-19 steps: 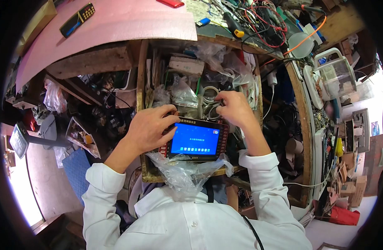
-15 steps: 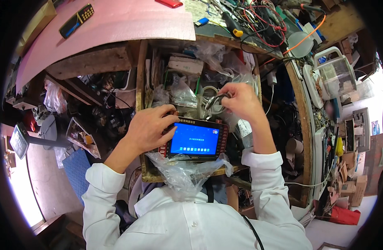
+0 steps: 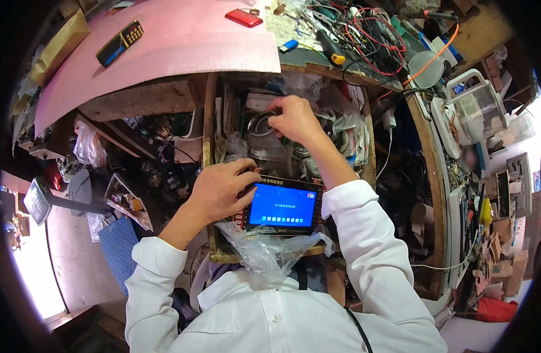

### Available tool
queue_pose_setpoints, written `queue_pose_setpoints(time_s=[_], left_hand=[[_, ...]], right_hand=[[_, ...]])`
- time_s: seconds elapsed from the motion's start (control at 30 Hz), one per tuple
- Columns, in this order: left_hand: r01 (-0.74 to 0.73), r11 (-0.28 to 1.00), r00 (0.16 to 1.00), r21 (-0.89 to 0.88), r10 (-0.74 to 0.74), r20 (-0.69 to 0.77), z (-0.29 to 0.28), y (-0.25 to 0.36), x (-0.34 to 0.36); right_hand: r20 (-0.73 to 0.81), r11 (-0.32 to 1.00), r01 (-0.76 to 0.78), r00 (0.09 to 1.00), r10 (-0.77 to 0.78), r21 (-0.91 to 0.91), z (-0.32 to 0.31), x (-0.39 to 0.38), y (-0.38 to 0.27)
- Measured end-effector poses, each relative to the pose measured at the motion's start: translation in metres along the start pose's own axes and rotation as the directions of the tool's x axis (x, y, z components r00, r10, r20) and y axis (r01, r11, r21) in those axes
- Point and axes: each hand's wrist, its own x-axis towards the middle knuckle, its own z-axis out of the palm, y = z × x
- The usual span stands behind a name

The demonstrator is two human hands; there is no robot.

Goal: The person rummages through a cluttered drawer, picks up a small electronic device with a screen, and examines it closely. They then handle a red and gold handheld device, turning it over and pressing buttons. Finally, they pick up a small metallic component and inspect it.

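A portable video player (image 3: 285, 205) with a lit blue screen and red-edged buttons lies near the front of an open wooden drawer (image 3: 209, 126). My left hand (image 3: 222, 189) grips its left side, fingers curled over the top left corner. Farther in, over the drawer's contents, my right hand (image 3: 295, 119) pinches a coiled grey cable (image 3: 259, 125), its loop hanging to the left of the fingers. A crumpled clear plastic bag (image 3: 264, 250) drapes over the drawer's front edge, just below the player.
More cables and plastic bags fill the drawer. On the pink-covered bench (image 3: 182, 50) lie a black handheld device with a keypad (image 3: 119, 44) and a red case (image 3: 244, 17). Tangled wires (image 3: 373, 35) and a screwdriver (image 3: 329, 47) are at the back right. A clear-lidded container (image 3: 473, 109) stands right.
My right hand has moved left and farther into the drawer with the coiled cable. My left hand stays on the player. The whole view has shifted slightly.
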Motion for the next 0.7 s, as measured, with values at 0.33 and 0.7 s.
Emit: queue_pose_setpoints(time_s=[0.33, 0.7], left_hand=[[0.003, 1.0, 1.0, 0.007, -0.003, -0.007, 0.0, -0.001, 0.001], [0.021, 1.0, 1.0, 0.013, -0.021, 0.013, 0.0, -0.001, 0.001]], right_hand=[[-0.074, 0.91, 0.324, 0.933, -0.353, -0.259, 0.012, -0.013, 0.006], [0.043, 0.858, 0.505, 0.863, -0.504, -0.087, 0.0, -0.004, 0.02]])
